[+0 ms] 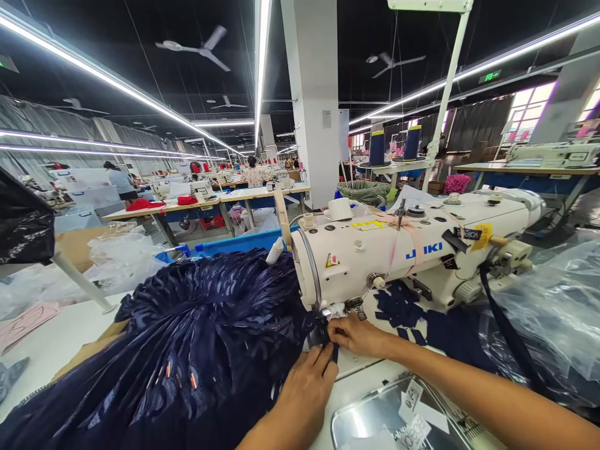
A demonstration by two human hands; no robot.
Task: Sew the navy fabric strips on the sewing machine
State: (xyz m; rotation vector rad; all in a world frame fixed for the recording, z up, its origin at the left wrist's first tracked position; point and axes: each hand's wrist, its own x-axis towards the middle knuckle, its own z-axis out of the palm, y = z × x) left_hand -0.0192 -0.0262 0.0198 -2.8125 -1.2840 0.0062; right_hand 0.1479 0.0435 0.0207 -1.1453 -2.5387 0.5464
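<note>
A white sewing machine (pixel 356 250) marked JUKI stands before me with its needle end to the left. Gathered in folds left of it lies a large navy fabric piece (pixel 210 325) with a feather-like pattern. My right hand (pixel 359 337) is closed in a pinch beside the presser foot, on a dark fabric edge. Just below and left of it, my left hand (pixel 309 381) has its fingers bent together, pressing on the same navy fabric. The fingertips of both hands almost meet. What exactly lies beneath the fingers is partly hidden.
Small navy fabric pieces (pixel 398 303) lie behind my right hand. Paper labels (pixel 415 425) rest on a metal tray (pixel 347 419) at the front. Clear plastic bags (pixel 553 306) sit on the right. Thread cones (pixel 377 149) and a pillar (pixel 314 100) stand beyond the machine.
</note>
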